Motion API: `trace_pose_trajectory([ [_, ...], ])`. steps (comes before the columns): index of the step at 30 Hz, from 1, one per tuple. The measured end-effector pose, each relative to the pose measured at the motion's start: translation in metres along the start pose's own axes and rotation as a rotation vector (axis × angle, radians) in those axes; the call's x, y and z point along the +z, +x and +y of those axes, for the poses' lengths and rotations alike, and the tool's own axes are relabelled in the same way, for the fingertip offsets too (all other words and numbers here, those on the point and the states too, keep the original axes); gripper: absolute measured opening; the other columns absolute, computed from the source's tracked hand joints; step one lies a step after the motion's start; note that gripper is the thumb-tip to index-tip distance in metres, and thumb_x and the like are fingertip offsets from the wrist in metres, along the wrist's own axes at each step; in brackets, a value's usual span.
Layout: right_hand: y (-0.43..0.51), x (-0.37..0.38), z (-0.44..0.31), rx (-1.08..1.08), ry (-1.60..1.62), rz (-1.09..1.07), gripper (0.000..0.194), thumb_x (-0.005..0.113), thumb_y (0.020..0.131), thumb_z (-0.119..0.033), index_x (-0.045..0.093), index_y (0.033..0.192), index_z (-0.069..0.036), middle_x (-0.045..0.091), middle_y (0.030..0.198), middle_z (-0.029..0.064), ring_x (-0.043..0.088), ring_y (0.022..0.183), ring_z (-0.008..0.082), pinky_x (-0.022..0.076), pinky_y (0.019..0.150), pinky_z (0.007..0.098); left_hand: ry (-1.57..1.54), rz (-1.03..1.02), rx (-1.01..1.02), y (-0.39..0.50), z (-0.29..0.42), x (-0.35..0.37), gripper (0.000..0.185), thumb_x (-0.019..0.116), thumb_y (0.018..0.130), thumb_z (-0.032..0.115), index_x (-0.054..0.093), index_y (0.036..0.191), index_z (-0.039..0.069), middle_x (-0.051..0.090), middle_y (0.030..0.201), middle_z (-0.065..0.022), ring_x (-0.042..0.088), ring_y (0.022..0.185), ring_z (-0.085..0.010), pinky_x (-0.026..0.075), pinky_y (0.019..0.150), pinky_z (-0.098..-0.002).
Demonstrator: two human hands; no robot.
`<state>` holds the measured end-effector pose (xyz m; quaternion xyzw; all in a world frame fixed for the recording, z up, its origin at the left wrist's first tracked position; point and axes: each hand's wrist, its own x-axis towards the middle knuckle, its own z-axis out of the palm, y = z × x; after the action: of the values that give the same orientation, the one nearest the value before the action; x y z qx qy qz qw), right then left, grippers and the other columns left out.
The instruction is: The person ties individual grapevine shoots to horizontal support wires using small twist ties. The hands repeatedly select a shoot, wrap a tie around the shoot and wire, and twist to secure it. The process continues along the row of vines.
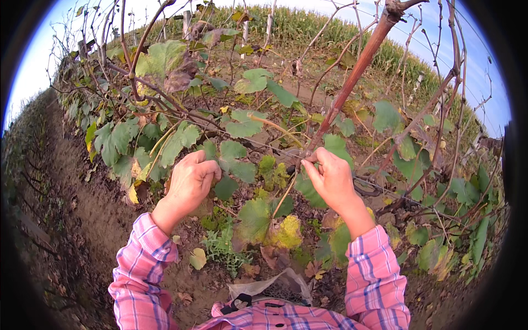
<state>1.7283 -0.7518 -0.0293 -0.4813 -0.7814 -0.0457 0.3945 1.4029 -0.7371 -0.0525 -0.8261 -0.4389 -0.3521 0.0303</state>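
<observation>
My right hand (332, 177) is pinched at the spot where a thin wire (264, 144) crosses a thick reddish grapevine cane (348, 78). Its thumb and forefinger meet on the wire, beside the cane; the exact grip is partly hidden by the fingers. To the left, my left hand (187, 185) is curled into a loose fist, back of the hand upward, in front of green grape leaves (237, 161). Whether anything thin lies inside that fist cannot be seen. Below and between the hands hang a green leaf (253, 218) and a yellowing leaf (286, 233).
Bare vine canes (134, 62) rise at left, and more canes (443, 107) stand at right. Pale trellis posts (245, 31) and a maize field (321, 27) lie behind. An open pale bag (274, 286) sits at my waist. A dirt strip (88, 222) runs along the left.
</observation>
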Motion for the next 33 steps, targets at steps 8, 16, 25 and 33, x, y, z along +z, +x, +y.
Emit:
trace_pose_trajectory([
  [8,-0.001,0.000,0.004,0.004,0.065,-0.005,0.012,0.070,0.090,-0.008,0.059,0.092,-0.003,0.065,0.089,0.0122,0.065,0.075,0.0353,0.0523,0.066,0.0424,0.268,-0.031,0.042,-0.014,0.014,0.006,0.032,0.069,0.084,0.008,0.069,0.116,0.009,0.062,0.122,-0.0117,0.061,0.098,-0.0325,0.052,0.083,-0.0419],
  [16,-0.003,0.009,0.008,-0.185,-0.127,0.046,0.012,0.071,0.085,-0.005,0.062,0.092,-0.006,0.064,0.099,0.0079,0.068,0.082,0.0325,0.0569,0.068,0.0425,0.006,0.290,0.304,0.070,0.070,0.055,0.021,0.067,0.089,0.009,0.072,0.109,0.004,0.070,0.105,-0.0092,0.064,0.097,-0.0275,0.051,0.084,-0.0385],
  [25,0.001,0.005,-0.005,0.138,0.002,0.013,0.020,0.073,0.088,-0.018,0.064,0.101,-0.007,0.065,0.101,0.0107,0.068,0.081,0.0338,0.0544,0.069,0.0419,-0.355,-0.133,-0.047,0.098,0.067,0.083,0.019,0.061,0.096,0.018,0.066,0.100,0.000,0.073,0.082,-0.0147,0.070,0.073,-0.0298,0.053,0.069,-0.0393],
  [33,0.006,0.010,-0.013,0.200,0.031,0.085,0.028,0.074,0.089,-0.030,0.068,0.106,-0.009,0.067,0.107,0.0057,0.067,0.070,0.0264,0.0526,0.065,0.0392,-0.450,-0.139,-0.086,0.096,0.067,0.084,0.019,0.058,0.097,0.018,0.058,0.098,-0.001,0.073,0.079,-0.0143,0.070,0.073,-0.0340,0.053,0.067,-0.0424],
])
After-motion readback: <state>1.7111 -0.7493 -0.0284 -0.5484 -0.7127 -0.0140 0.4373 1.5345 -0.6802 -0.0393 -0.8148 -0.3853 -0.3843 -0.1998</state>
